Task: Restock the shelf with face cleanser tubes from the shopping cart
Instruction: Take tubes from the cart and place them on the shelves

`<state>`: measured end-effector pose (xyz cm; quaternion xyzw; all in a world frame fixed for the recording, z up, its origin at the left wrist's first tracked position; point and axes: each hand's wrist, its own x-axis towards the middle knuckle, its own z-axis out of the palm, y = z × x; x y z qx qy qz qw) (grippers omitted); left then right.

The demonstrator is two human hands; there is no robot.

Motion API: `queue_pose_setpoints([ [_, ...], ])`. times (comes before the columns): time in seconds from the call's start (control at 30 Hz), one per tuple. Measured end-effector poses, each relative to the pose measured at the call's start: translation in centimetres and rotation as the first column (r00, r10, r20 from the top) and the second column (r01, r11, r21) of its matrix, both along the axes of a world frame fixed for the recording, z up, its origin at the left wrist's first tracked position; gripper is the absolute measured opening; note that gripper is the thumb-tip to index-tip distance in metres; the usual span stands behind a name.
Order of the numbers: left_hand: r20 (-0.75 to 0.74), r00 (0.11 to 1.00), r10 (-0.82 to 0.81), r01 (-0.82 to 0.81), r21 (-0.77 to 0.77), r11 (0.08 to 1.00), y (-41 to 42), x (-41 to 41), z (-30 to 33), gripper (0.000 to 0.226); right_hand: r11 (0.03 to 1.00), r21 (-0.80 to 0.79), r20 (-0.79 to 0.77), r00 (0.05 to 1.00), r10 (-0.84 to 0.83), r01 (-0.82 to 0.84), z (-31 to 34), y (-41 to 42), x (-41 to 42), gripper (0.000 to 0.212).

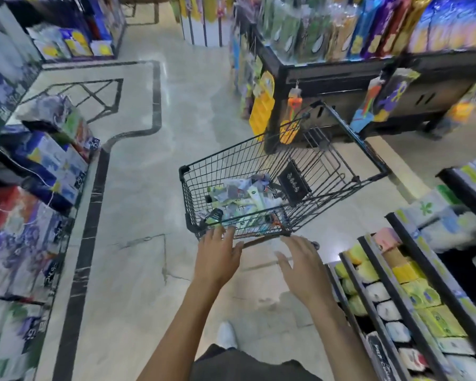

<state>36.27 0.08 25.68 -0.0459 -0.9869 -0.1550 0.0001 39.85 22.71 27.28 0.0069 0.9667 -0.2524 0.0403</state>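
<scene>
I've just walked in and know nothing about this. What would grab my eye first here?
Probably the black wire shopping cart in the middle of the aisle, with a jumble of tubes and packets in its basket. Just below it, two bare hands reach for its near edge: the left hand at the rim, the right hand spread open beside it. Crowded shelves of colourful goods line both sides.

Black wire shopping cart (259, 171) holding white, pale-green and grey face cleanser tubes (239, 199). Glossy beige marble floor (138, 270) with a black inlaid border stripe (88, 229). Right-hand black-edged shelf (379, 312) stocked with yellow, white and pink packs; left shelving shows blue and purple boxes (44, 163).
</scene>
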Motion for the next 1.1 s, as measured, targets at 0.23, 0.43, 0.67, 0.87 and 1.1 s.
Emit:
queue_pose_setpoints([
  [0.23, 0.04, 0.999, -0.004, 0.004, 0.016, 1.0, -2.6, -5.3, -2.1, 0.044, 1.0, 0.02, 0.087, 0.996, 0.018, -0.02, -0.8, -2.6, -6.5, 0.05],
  [0.43, 0.14, 0.99, 0.02, -0.027, 0.044, 0.999, -3.8, -9.3, -4.3, 0.043, 1.0, -0.011, 0.137, 0.99, 0.023, -0.022, -2.0, -3.3, -11.8, 0.048],
  [0.67, 0.269, 0.959, 0.092, -0.106, 0.039, 0.994, -3.5, -17.6, -7.1, 0.044, 0.995, -0.028, 0.194, 0.976, 0.099, -0.095, -4.9, -3.2, -22.2, 0.046],
  [0.87, 0.426, 0.875, 0.231, -0.267, 0.026, 0.963, -2.5, -25.1, -10.3, 0.047, 0.974, -0.04, 0.313, 0.923, 0.225, -0.224, -8.1, -3.5, -32.7, 0.046],
  [1.1, 0.576, 0.736, 0.355, -0.445, 0.017, 0.895, -2.3, -31.7, -17.0, 0.049, 0.941, -0.029, 0.457, 0.833, 0.311, -0.336, -14.8, -5.9, -42.8, 0.051],
])
